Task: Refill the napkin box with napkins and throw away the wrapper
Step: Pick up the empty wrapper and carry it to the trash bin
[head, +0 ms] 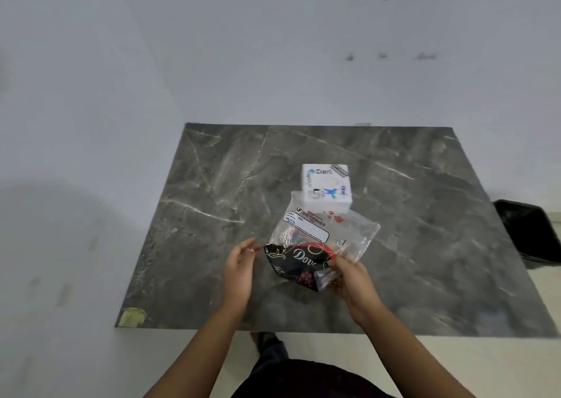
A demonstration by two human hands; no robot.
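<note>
A white napkin box (327,186) printed "Dart" stands near the middle of the grey marble table (212,246). In front of it lies a crumpled clear plastic wrapper (321,240) with a "Big Tissues" label and a black and red printed part. My right hand (349,279) pinches the wrapper's near right corner. My left hand (241,264) hovers just left of the wrapper, fingers apart, holding nothing. No loose napkins show outside the box.
A black bin (529,233) stands on the floor past the table's right edge. White walls meet the table at the back and left. A yellowish patch (132,317) marks the table's near left corner. My foot shows below the front edge.
</note>
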